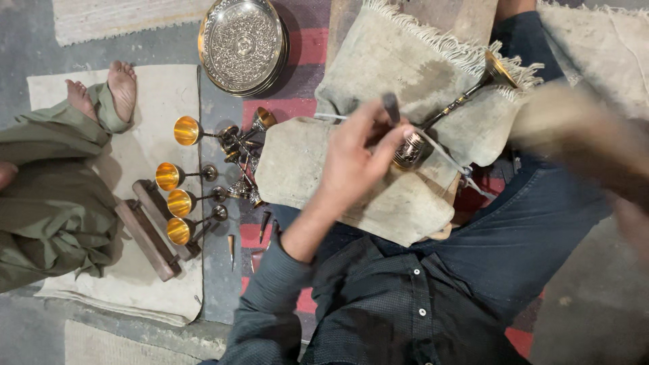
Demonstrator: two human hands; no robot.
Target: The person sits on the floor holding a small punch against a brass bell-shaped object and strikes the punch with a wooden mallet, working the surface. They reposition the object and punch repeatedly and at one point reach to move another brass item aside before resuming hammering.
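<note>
Concrete floor, striped rug, cloth mat, goblets

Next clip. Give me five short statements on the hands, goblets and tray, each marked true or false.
1. The left hand holds a dark tool against a goblet lying on a cloth. True.
2. The right hand is sharp and resting flat. False: it is blurred.
3. The round engraved tray sits on the person's lap. False: it lies on the floor.
4. Several goblets with gold insides lie on the floor. True.
5. Another person's bare feet show nearby. True.
</note>
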